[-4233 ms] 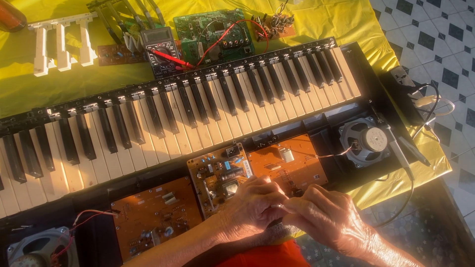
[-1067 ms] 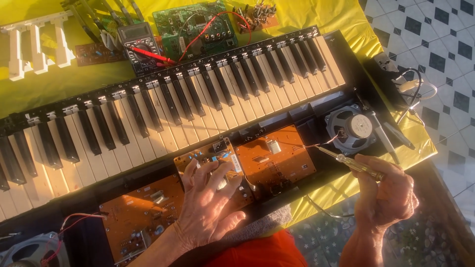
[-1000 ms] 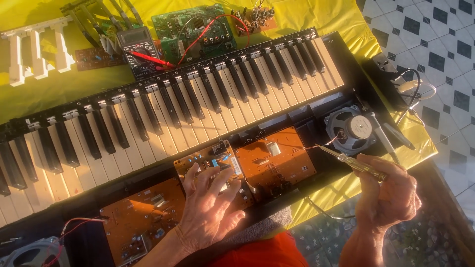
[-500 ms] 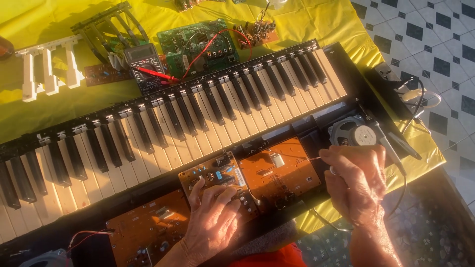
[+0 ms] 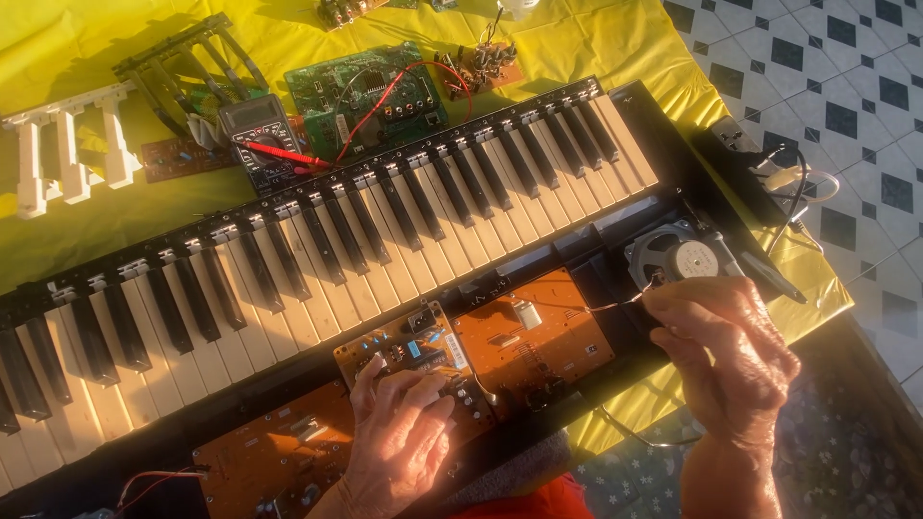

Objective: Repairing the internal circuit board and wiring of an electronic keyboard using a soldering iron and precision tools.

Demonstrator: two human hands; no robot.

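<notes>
While my right hand point(image 5: 726, 356) pinched a thin wire point(image 5: 615, 304), its end hidden, my left hand point(image 5: 399, 442) lay spread on the brown circuit board point(image 5: 409, 346)

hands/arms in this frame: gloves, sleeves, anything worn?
Both bare. The left hand and right hand have no gloves, rings or watch in view, and the forearms show no sleeves down to the frame edge. Veins and knuckle creases stand out in the warm light. Red clothing shows between the arms.
</notes>
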